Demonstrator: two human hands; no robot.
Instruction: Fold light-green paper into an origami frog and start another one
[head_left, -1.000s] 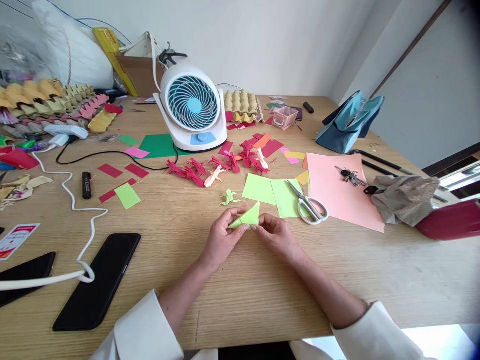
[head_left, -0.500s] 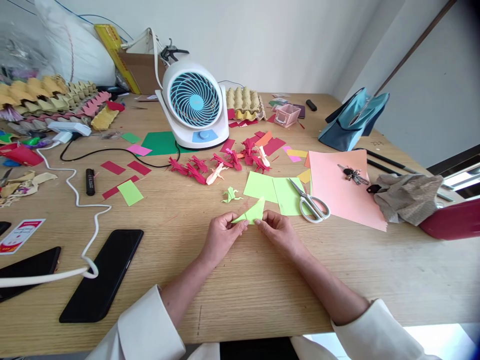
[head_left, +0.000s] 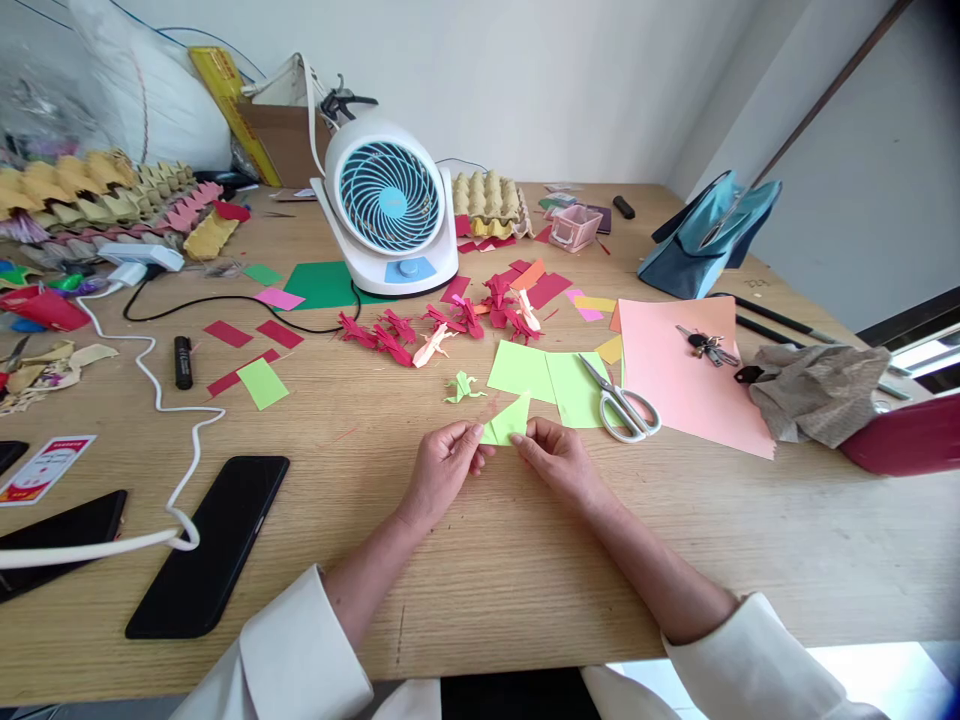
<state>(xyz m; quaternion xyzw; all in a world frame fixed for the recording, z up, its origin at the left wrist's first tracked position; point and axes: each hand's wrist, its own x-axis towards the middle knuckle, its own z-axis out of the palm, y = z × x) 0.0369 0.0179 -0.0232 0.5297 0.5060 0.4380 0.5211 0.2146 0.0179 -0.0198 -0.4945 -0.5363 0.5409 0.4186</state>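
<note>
A small folded piece of light green paper (head_left: 511, 420) is held just above the wooden table between my two hands. My left hand (head_left: 446, 465) pinches its left end between thumb and fingers. On the other side, my right hand (head_left: 556, 455) grips the right edge, thumb in front. Just beyond lies a small green folded paper figure (head_left: 463, 387) with thin legs. Flat green paper sheets (head_left: 521, 371) lie behind my right hand, and white-handled scissors (head_left: 628, 412) rest partly on one of them.
Several red folded paper figures (head_left: 390, 342) lie in front of a white fan (head_left: 391, 205). Pink paper (head_left: 675, 390) with keys (head_left: 709, 347) on it is at right. A black phone (head_left: 210, 550) and a white cable (head_left: 193, 450) occupy the left side.
My left thumb and fingers have shifted their hold on the green paper's left end. Its long left point no longer shows. My right hand has stayed nearly still.
</note>
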